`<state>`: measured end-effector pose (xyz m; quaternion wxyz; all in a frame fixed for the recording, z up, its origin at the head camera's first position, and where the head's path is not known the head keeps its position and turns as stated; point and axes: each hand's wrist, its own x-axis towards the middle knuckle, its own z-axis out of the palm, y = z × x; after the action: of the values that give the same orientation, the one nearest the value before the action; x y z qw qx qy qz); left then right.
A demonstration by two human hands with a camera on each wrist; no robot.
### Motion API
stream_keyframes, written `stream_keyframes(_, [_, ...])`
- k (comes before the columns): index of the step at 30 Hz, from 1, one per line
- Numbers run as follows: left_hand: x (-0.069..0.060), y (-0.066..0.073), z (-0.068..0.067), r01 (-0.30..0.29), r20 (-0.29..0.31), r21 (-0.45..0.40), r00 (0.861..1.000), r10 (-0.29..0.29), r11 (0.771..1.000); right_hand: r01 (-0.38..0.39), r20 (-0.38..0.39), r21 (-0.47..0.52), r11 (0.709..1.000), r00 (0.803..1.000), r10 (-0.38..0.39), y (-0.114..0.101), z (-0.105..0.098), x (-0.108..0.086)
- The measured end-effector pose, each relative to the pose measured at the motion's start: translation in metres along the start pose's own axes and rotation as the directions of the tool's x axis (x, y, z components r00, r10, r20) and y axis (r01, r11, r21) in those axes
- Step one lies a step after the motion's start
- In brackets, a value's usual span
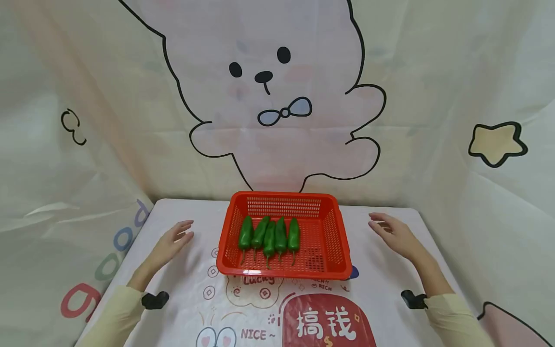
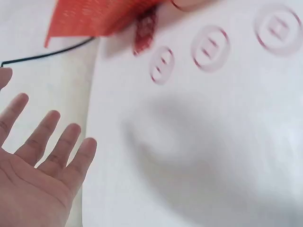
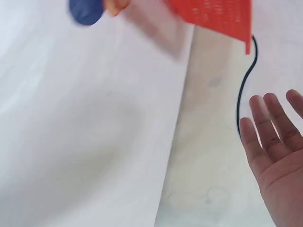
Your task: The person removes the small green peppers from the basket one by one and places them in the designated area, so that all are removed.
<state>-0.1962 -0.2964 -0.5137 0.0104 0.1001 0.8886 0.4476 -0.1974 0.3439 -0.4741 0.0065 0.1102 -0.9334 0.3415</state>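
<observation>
Several green peppers (image 1: 269, 238) lie side by side in the left and middle part of a red plastic basket (image 1: 342, 241), stems toward the front. Left of the basket, the left hand (image 1: 170, 242) hovers over the table, fingers spread and holding nothing; the left wrist view shows its palm (image 2: 38, 184). On the other side, the right hand (image 1: 398, 235) is held in the air, apart from the basket, its fingers extended and empty; its palm (image 3: 281, 179) faces the right wrist camera.
A white printed cloth (image 1: 173, 313) covers the table. Behind it hangs a curtain (image 1: 269, 159) with a bear drawing, and more curtain stands at both sides. Black bands (image 1: 154, 300) sit at both wrists. The basket's wall (image 2: 80, 19) shows at the top of the left wrist view.
</observation>
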Motion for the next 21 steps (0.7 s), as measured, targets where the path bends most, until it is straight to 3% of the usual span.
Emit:
stream_keyframes(2, [0.008,0.009,0.002,0.032,0.041,-0.157,0.999,-0.026,0.987,0.043,-0.036,0.096,0.994,0.999,-0.040,-0.008,0.000,0.005])
stream_keyframes(4, [0.016,0.018,0.008,0.064,0.085,-0.302,0.996,-0.040,0.951,0.096,-0.076,0.166,0.981,0.994,-0.084,-0.016,0.000,0.011])
stream_keyframes(7, [0.027,0.027,0.023,0.099,0.146,-0.420,0.988,-0.040,0.902,0.152,-0.111,0.237,0.960,0.985,-0.129,-0.030,0.001,0.024])
stream_keyframes(11, [0.035,0.029,0.046,0.104,0.184,-0.430,0.983,-0.025,0.897,0.167,-0.104,0.294,0.941,0.984,-0.142,-0.050,0.009,0.041])
stream_keyframes(15, [0.036,0.029,0.065,0.099,0.153,-0.416,0.987,-0.037,0.904,0.162,-0.079,0.355,0.921,0.987,-0.143,-0.069,0.017,0.052])
stream_keyframes(21, [0.036,0.029,0.073,0.152,0.144,-0.412,0.984,-0.101,0.898,0.161,-0.074,0.404,0.901,0.987,-0.143,-0.087,0.030,0.065])
